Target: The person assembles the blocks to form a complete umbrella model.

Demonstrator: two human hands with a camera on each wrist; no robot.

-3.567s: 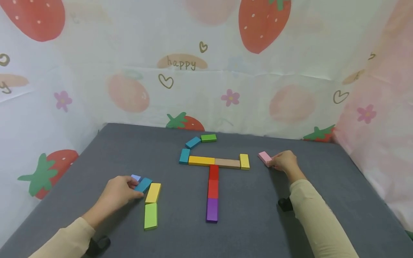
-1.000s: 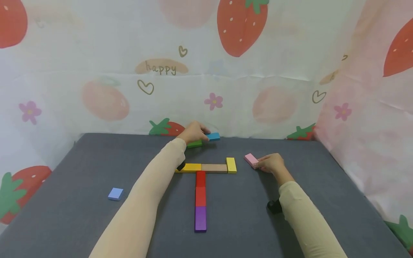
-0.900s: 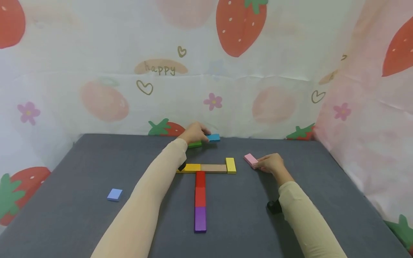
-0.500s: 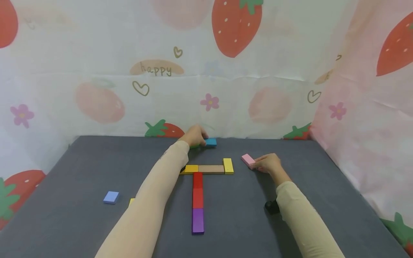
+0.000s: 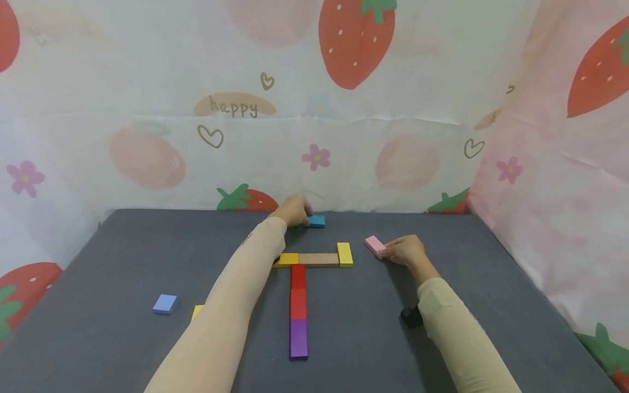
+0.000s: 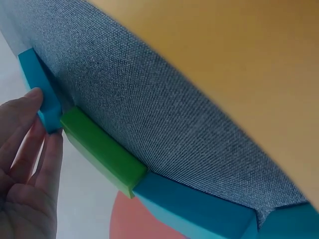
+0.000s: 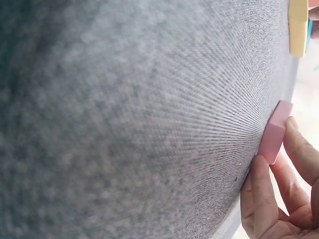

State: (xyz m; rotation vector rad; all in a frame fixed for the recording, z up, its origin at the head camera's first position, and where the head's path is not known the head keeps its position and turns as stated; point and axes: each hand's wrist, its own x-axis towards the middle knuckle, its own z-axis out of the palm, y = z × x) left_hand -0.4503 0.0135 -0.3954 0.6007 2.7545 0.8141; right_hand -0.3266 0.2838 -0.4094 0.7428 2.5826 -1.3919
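Observation:
At the back of the table my left hand (image 5: 293, 209) pinches a blue block (image 5: 316, 221) between thumb and fingers. In the left wrist view that block is tilted, its near end right at the end of a green block (image 6: 102, 152). Another blue block (image 6: 194, 204) continues the line beyond the green one. My right hand (image 5: 407, 252) pinches a pink block (image 5: 374, 246), which sits right of an upright yellow block (image 5: 344, 255). The left sleeve hides part of the layout in the head view.
A tan block (image 5: 318, 260) and an orange-yellow block (image 5: 287, 260) form a crossbar. Red blocks (image 5: 298, 289) and a purple block (image 5: 298, 338) run down from it. A periwinkle block (image 5: 165, 304) lies at left on the grey table (image 5: 363, 349), before a strawberry-print cloth (image 5: 275, 147).
The left hand has carried the blue block from the left side to the back, then lowered it beside the green block. The right hand keeps holding the pink block; the head view has shifted.

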